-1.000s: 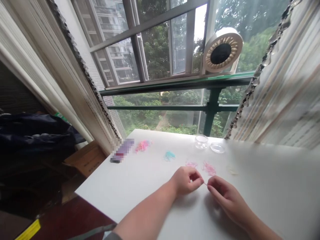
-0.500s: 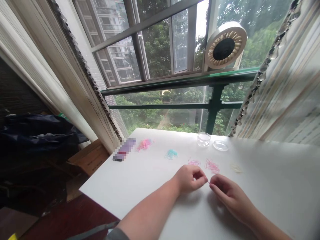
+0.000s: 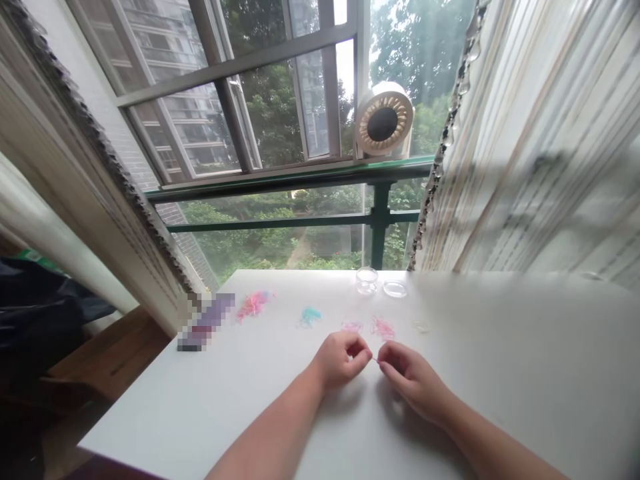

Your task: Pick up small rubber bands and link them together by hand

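Note:
My left hand [image 3: 345, 360] is closed in a pinch on one end of a thin pinkish rubber band [image 3: 375, 360]. Thumb and forefinger of my right hand [image 3: 413, 380] pinch its other end, so it spans the small gap between both hands just over the white table. Right behind the fingers lie a pink pile of small rubber bands [image 3: 383, 328] and a paler pink pile [image 3: 351, 327]. Farther left are a turquoise pile [image 3: 310, 316] and a mixed pink and orange pile [image 3: 254, 304]. A few pale yellow bands [image 3: 422, 327] lie to the right.
A clear round container [image 3: 367, 281] stands near the back edge of the white table [image 3: 225, 400], with a clear lid [image 3: 395, 289] beside it. A blurred purple object [image 3: 210, 320] lies at the left edge. Beyond are a window, a green railing [image 3: 300, 222], a round fan [image 3: 384, 120] and curtains.
The view has swung to the right, so everything sits farther left in the picture. Both hands keep their pinch on the thin band, with little other movement.

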Action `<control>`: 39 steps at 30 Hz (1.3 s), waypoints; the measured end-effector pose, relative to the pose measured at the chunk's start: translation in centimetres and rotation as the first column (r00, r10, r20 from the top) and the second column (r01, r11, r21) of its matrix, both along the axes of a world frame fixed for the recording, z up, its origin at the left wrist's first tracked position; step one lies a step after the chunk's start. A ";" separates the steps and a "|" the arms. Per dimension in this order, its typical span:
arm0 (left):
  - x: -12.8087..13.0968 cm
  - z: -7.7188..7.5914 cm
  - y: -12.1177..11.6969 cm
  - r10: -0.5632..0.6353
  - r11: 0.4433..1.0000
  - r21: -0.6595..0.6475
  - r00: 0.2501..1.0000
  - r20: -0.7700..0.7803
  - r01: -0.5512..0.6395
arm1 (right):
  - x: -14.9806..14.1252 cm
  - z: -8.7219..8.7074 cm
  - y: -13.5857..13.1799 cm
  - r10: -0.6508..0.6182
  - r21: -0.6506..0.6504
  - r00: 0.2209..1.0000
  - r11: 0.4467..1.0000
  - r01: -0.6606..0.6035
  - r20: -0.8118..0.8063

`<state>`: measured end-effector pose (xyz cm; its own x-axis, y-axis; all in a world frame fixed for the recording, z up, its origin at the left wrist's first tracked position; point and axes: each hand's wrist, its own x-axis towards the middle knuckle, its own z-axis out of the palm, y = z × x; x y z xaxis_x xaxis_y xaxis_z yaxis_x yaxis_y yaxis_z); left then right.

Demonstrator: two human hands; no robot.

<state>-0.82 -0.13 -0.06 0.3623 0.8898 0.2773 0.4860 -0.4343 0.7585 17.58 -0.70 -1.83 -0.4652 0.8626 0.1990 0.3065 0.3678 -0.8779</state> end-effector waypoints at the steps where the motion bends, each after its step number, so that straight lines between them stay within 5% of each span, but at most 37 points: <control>1: 0.0 0.1 0.0 0.000 1.000 -0.001 1.000 -0.002 0.000 | 0.0 0.0 0.0 -0.003 0.003 1.000 1.000 0.003 -0.007; 15: -0.1 0.3 0.0 -0.021 0.999 0.046 0.998 -0.053 0.023 | -0.5 -0.1 0.3 -0.125 0.025 0.992 0.992 0.125 -0.012; 25: -4.5 0.3 3.3 0.283 0.955 0.180 0.912 -0.297 -0.237 | -0.2 0.5 0.0 -0.111 0.016 0.994 0.994 0.111 0.020; 39: -4.3 -0.3 3.6 0.273 0.961 0.155 0.886 -0.376 -0.230 | 0.0 0.8 -0.1 -0.099 -0.009 0.995 0.995 0.099 0.000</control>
